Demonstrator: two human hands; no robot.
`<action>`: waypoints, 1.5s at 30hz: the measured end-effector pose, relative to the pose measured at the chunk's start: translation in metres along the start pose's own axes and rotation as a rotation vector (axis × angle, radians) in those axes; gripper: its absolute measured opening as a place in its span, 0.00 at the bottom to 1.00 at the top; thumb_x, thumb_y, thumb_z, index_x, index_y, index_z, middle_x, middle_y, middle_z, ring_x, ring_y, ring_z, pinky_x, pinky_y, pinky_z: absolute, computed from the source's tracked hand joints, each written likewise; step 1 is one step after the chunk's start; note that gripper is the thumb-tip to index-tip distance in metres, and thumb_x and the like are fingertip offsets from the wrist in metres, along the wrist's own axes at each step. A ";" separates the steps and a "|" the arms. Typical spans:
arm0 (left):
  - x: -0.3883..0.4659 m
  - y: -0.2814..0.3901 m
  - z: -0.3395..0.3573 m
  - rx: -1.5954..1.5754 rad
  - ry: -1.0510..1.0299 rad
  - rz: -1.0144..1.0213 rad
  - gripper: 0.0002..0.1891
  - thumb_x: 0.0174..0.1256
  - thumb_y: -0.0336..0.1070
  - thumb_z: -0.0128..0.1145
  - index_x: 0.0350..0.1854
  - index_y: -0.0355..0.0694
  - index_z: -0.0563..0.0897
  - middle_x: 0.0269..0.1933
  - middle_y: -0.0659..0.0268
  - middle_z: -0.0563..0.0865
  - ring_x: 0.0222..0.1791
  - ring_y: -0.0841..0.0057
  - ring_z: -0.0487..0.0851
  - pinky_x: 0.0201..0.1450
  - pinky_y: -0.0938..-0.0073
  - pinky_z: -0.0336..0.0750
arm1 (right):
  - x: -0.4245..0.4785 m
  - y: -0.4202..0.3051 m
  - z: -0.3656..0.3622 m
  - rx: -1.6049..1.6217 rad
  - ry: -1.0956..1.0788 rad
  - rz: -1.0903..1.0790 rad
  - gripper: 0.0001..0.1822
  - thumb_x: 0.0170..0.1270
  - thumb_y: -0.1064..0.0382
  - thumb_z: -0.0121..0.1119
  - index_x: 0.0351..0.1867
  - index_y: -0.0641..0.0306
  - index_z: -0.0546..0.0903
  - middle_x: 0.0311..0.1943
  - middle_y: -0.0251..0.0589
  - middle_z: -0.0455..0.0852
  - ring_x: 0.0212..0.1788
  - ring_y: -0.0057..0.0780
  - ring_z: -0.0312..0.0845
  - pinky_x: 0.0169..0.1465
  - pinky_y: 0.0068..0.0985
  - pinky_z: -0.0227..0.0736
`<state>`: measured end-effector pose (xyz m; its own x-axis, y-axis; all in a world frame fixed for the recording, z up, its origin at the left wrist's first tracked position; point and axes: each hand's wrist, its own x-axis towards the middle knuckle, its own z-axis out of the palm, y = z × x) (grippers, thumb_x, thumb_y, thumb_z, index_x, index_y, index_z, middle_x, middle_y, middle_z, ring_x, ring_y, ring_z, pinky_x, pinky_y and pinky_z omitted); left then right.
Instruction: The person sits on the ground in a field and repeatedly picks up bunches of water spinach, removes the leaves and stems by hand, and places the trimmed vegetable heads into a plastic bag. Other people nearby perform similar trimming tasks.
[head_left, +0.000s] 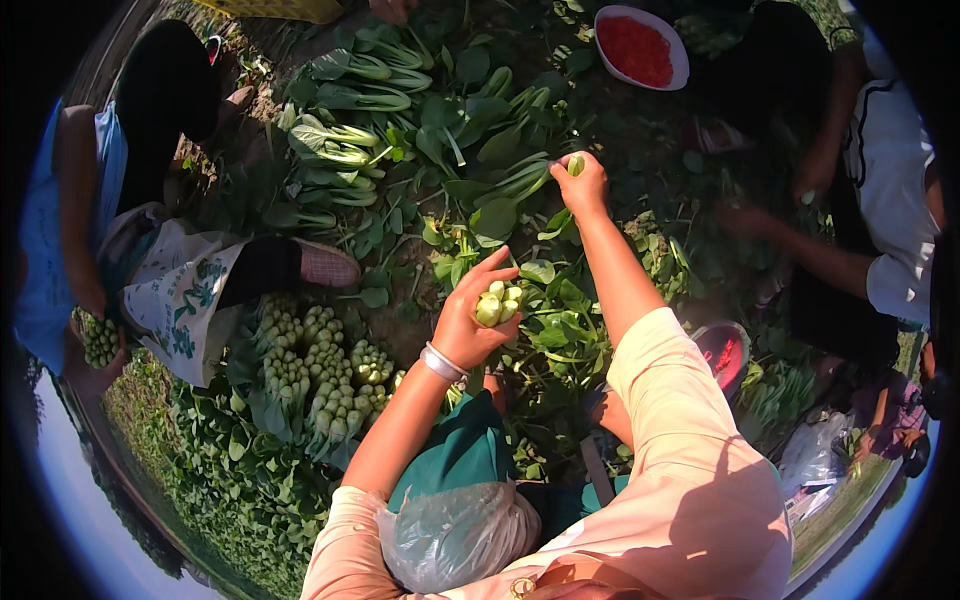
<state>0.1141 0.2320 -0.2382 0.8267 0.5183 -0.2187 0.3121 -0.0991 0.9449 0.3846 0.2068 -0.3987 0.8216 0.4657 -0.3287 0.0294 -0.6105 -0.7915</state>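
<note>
My left hand (478, 315), with a bracelet at its wrist, holds a small bunch of leafy greens (498, 304), their pale cut stem ends facing up. Farther out and to the right, my right hand (581, 180) grips the pale stem of another leafy green (525, 178), whose leaves point left. Loose leafy greens (375, 86) lie in rows on the ground beyond my hands. Trimmed leaves (559, 315) are strewn below and between my arms. To the left of my left forearm, several bundles of greens (319, 360) stand packed together, stem ends up.
A co-worker at the left holds a bundle (97, 341) near a printed bag (184, 300). Other people sit at the right. A white basin of red ties (643, 49) is at the upper right, a red bowl (724, 356) beside my right sleeve. A yellow crate (277, 7) stands at the top.
</note>
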 end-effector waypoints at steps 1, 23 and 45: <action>0.005 0.001 0.001 0.035 0.021 0.046 0.28 0.54 0.26 0.73 0.61 0.40 0.85 0.78 0.52 0.75 0.73 0.55 0.79 0.74 0.61 0.72 | -0.024 -0.011 -0.013 0.024 0.011 -0.032 0.13 0.57 0.58 0.79 0.39 0.57 0.87 0.40 0.39 0.93 0.44 0.41 0.90 0.48 0.38 0.83; 0.002 -0.019 0.027 0.257 -0.108 0.059 0.32 0.49 0.27 0.74 0.62 0.41 0.84 0.83 0.57 0.65 0.63 0.50 0.85 0.63 0.58 0.82 | -0.060 0.049 -0.028 -0.297 -0.246 -0.310 0.21 0.52 0.48 0.83 0.40 0.54 0.87 0.41 0.43 0.88 0.45 0.50 0.86 0.49 0.40 0.80; -0.046 0.144 -0.038 0.150 -0.397 0.458 0.26 0.42 0.25 0.75 0.50 0.42 0.87 0.62 0.53 0.82 0.60 0.49 0.85 0.63 0.58 0.80 | -0.287 -0.180 -0.226 -0.184 -0.057 -0.907 0.31 0.65 0.62 0.72 0.70 0.65 0.78 0.65 0.49 0.79 0.64 0.50 0.75 0.67 0.42 0.69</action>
<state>0.1038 0.2261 -0.0830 0.9941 0.0425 0.0998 -0.0771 -0.3696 0.9260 0.2723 0.0383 -0.0450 0.4107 0.8427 0.3482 0.7414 -0.0863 -0.6655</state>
